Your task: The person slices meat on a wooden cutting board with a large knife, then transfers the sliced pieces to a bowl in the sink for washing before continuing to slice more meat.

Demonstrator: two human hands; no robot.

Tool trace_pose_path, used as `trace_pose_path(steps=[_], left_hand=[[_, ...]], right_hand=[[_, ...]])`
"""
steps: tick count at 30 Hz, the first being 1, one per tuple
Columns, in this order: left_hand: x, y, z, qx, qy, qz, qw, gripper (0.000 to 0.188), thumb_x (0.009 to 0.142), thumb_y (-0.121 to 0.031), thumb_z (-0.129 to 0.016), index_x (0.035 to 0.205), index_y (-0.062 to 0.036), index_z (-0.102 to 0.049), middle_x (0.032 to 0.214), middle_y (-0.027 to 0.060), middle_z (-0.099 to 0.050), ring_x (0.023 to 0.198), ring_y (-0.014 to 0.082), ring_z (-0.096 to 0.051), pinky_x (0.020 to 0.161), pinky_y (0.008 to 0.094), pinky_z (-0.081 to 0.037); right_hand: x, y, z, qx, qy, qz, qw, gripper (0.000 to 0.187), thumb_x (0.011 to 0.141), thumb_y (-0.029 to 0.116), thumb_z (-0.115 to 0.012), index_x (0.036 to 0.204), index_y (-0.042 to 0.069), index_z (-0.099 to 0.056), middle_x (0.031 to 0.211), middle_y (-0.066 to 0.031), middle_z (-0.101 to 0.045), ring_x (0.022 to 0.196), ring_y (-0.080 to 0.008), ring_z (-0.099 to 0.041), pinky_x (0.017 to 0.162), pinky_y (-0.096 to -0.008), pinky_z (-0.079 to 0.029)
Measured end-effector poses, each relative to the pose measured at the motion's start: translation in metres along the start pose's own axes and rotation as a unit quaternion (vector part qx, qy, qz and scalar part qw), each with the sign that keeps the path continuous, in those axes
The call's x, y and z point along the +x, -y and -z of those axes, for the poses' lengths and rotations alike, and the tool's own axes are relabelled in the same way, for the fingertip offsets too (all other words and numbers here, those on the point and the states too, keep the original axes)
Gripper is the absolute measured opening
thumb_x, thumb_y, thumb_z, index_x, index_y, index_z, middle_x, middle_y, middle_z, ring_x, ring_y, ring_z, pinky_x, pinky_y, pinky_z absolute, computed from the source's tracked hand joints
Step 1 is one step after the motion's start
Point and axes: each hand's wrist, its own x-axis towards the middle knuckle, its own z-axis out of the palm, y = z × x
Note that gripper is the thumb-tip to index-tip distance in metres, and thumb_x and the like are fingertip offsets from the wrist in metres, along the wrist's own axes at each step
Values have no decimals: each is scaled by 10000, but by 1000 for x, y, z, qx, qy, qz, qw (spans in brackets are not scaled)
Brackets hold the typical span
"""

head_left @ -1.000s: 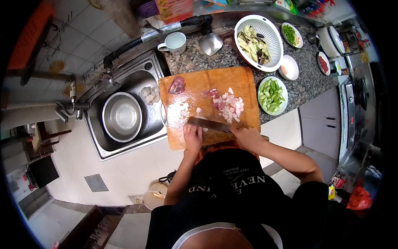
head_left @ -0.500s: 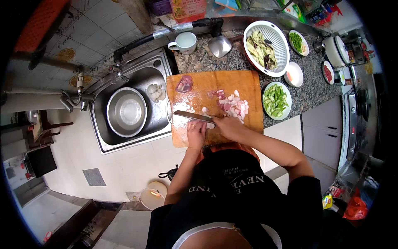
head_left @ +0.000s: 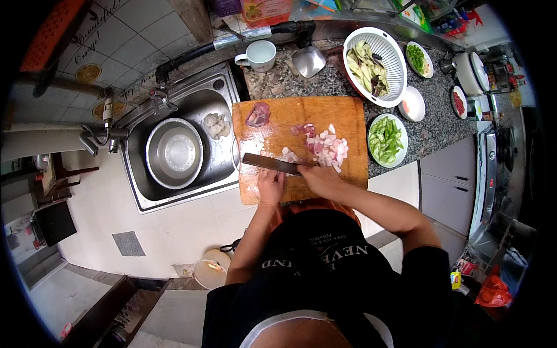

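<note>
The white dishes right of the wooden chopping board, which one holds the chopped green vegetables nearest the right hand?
The round white plate touching the board's right edge; the smaller green-filled dish sits farther back.

Black short-sleeved shirt, pale lettering, bare forearms

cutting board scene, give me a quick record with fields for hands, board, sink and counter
left hand: flat on the wooden cutting board, beside the blade
right hand: grips the cleaver handle
board: diced raw meat at centre right, one whole meat piece at the far left corner
sink: holds a steel bowl
counter: white colander of sliced vegetables, plate of chopped greens, white mug
</note>
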Motion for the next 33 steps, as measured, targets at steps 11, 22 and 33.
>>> trace_pose_path(steps=[11, 22, 33], left_hand=[[-4, 2, -3, 17, -44, -12, 999, 159, 703, -24, -678, 851, -9, -622, 870, 155, -602, 815, 323, -579, 715, 367, -474], [2, -5, 0, 1, -42, -38, 998, 79, 712, -29, -663, 758, -21, -600, 777, 132, -566, 748, 305, -540, 670, 373, -460], [-3, -1, -1, 3, -47, -48, 998, 136, 713, -17, -661, 842, -17, -615, 820, 148, -588, 766, 317, -562, 682, 362, -465]], right_hand=[[-55, -11, 18, -94, 55, -47, 993, 231, 799, 80, -451, 1020, 40, -508, 812, -208, -625, 757, -352, -632, 629, -455, -500], [45, 18, -9, -1, -27, 40, 999, 303, 810, 94, -436, 1104, 61, -499, 825, -221, -615, 809, -366, -611, 659, -463, -487], [-19, -9, 10, -5, 73, -30, 997, 329, 798, 88, -440, 1122, 59, -495, 827, -219, -616, 774, -375, -615, 638, -486, -484]])
